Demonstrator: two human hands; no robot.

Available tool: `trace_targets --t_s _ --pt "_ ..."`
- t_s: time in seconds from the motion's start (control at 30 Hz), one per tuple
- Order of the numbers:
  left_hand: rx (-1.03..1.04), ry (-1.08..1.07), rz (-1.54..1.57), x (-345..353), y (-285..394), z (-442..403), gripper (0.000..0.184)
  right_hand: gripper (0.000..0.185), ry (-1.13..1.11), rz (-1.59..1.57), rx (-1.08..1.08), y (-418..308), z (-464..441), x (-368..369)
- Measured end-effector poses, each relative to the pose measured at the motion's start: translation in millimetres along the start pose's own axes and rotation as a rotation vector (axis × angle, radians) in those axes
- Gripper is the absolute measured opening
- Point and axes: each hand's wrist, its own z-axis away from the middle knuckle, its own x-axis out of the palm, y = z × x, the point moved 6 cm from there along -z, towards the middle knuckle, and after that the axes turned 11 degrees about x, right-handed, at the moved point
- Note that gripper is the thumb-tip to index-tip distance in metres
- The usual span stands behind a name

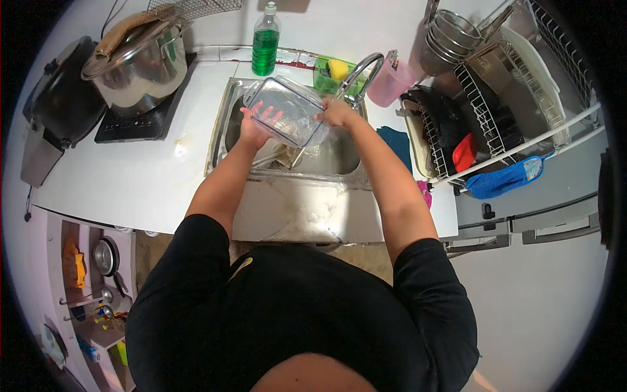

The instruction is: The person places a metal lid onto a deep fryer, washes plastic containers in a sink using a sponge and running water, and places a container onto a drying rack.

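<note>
Above the metal sink (336,160), my left hand (256,125) supports a clear plastic container (284,110) from its left side, fingers spread behind the see-through wall. My right hand (336,113) is closed at the container's right edge, just below the curved faucet (373,62). The container is tilted and has a dark blue rim line. Under it, utensils and a brownish item (286,157) lie in the basin, partly hidden.
A green soap bottle (265,46) and a green holder with a yellow sponge (338,69) stand behind the sink. A pink cup (390,85) and dish rack (483,108) are right. A steel pot (140,72) sits on a black stove (140,125) at left.
</note>
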Motion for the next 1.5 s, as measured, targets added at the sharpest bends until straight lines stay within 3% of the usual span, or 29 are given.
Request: trace_targets --t_s 0.13,0.23,0.33,0.4,0.5,0.57,0.63,0.67,0.7,0.73,0.77,0.8,0.83,0.9,0.93,0.97,1.03,1.1,1.17,1.2,1.27,1.33,1.37,1.4,1.5 --pt "0.015 0.009 0.021 -8 -3 -6 0.063 0.033 0.075 0.246 0.048 -6 9 -13" --pt "0.031 0.074 0.06 -18 -4 -11 0.062 0.029 0.204 -0.02 0.207 14 -1 -18" --pt "0.014 0.117 0.102 -21 -6 -11 0.06 0.029 -0.184 -0.507 0.005 14 -20 14" --pt "0.001 0.132 0.1 -19 -7 -8 0.06 0.027 0.256 -0.091 0.142 7 -2 -19" --pt "-0.019 0.134 0.125 -15 -15 -2 0.059 0.041 0.362 -0.009 0.075 26 -19 10" --pt "-0.029 0.121 0.151 -25 -24 -5 0.059 0.036 0.307 -0.049 0.108 2 1 -4" --pt "-0.183 0.069 -0.24 -32 -36 -2 0.065 0.032 0.254 -0.087 0.134 -17 17 -20" --pt "-0.2 0.471 -0.496 -41 -36 13 0.075 0.027 0.23 -0.2 0.017 -30 22 -28" --pt "-0.192 0.471 -0.494 -40 -30 18 0.075 0.024 0.204 -0.311 -0.1 -37 24 -31" --pt "-0.231 0.41 -0.261 -33 -33 20 0.079 0.024 0.206 -0.313 -0.107 -36 25 -32" --pt "-0.269 0.341 -0.031 -22 -33 21 0.083 0.026 0.123 -0.246 -0.3 -44 29 -30" --pt "-0.279 0.089 0.158 -12 -31 14 0.073 0.03 0.039 -0.177 -0.488 -50 36 -25" --pt "-0.277 0.086 0.155 -27 -33 -1 0.073 0.03 0.043 -0.178 -0.49 -44 41 -23" --pt "-0.07 -0.286 -0.212 -36 -33 -39 0.062 0.039 -0.163 -0.367 -0.56 -37 56 -15" --pt "-0.182 -0.207 -0.059 -25 -28 -31 0.046 0.04 -0.278 -0.352 -0.559 -31 60 -10" --pt "-0.18 -0.211 -0.059 -9 -23 -21 0.046 0.04 -0.275 -0.35 -0.562 -30 56 -8" --pt "-0.081 -0.229 -0.321 23 -21 0 0.045 0.029 -0.406 -0.704 -0.158 -9 39 2" --pt "-0.176 -0.356 -0.462 37 -39 1 0.046 0.024 -0.321 -0.627 -0.205 -22 28 -4" --pt "-0.272 -0.485 -0.598 43 -63 -2 0.048 0.017 -0.29 -1.015 0.037 -33 19 -8" --pt "-0.212 -0.581 -0.601 47 -71 -4 0.048 0.017 -0.283 -1.023 0.045 -27 11 -8" --pt "-0.158 -0.678 -0.604 56 -72 2 0.049 0.012 0.017 -0.882 0.261 7 -15 -9" --pt "-0.346 -0.534 -0.716 57 -69 9 0.051 0.012 0.032 -0.826 0.287 23 -29 -1" --pt "-0.352 -0.538 -0.718 61 -71 11 0.051 0.012 0.042 -0.767 0.31 30 -33 3" --pt "-0.288 -0.536 -0.678 64 -73 8 0.05 0.013 -0.186 -0.992 0.265 -13 11 -17" --pt "-0.271 -0.542 -0.642 63 -73 5 0.05 0.013 -0.251 -0.907 0.193 -16 7 -12"
